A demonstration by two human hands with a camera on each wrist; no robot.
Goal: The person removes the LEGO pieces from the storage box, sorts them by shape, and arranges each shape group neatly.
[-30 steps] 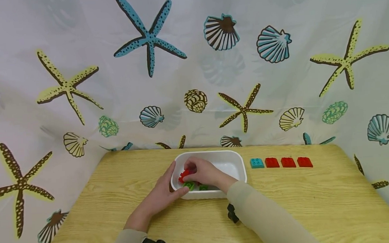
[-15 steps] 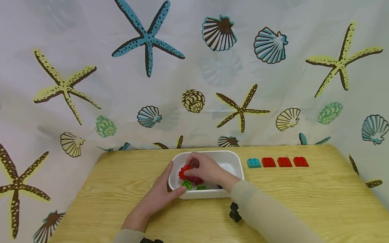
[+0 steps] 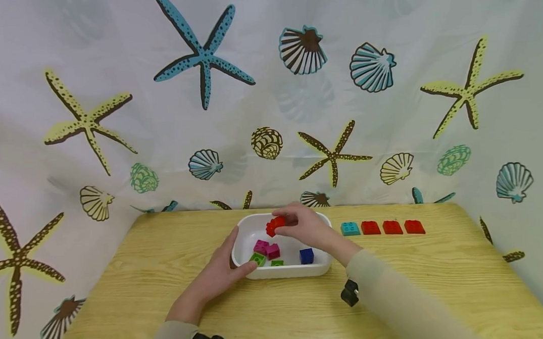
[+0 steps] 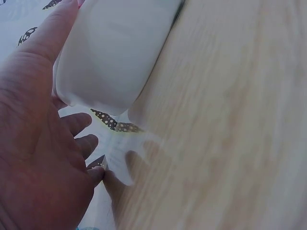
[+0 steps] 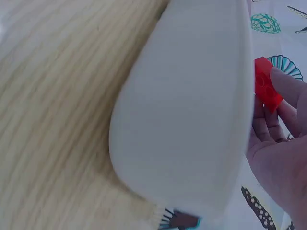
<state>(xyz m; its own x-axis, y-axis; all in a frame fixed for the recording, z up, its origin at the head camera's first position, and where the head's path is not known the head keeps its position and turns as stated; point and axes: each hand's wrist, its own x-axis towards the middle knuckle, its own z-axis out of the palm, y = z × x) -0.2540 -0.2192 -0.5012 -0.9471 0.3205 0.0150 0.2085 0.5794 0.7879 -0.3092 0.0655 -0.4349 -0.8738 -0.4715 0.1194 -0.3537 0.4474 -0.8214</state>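
My right hand point(image 3: 303, 226) pinches a red toy building brick point(image 3: 275, 226) between thumb and fingers, above the white plastic bin point(image 3: 285, 272). Studs on this brick show in the right wrist view. At the bin's left front corner rests my left hand point(image 3: 216, 265), thumb along the front rim and fingers along the left side. Its other fingers point(image 4: 85, 143) are spread loosely in the left wrist view. Inside the bin lie two pink bricks, one at the left point(image 3: 261, 247) and one beside it point(image 3: 272, 251), a green brick point(image 3: 258, 259), another green one point(image 3: 277, 263) partly hidden, and a blue brick point(image 3: 306, 256).
Right of the bin, a row stands on the wooden table point(image 3: 417, 284): a turquoise brick point(image 3: 350, 229), then three red ones, the nearest point(image 3: 370, 228), the middle point(image 3: 392, 227) and the farthest right point(image 3: 414, 227). A patterned curtain point(image 3: 232, 100) hangs behind the table.
My right hand has lifted the red brick up and to the right from the bin's left part, uncovering the pink and blue bricks. My left hand has stayed at the bin's corner.
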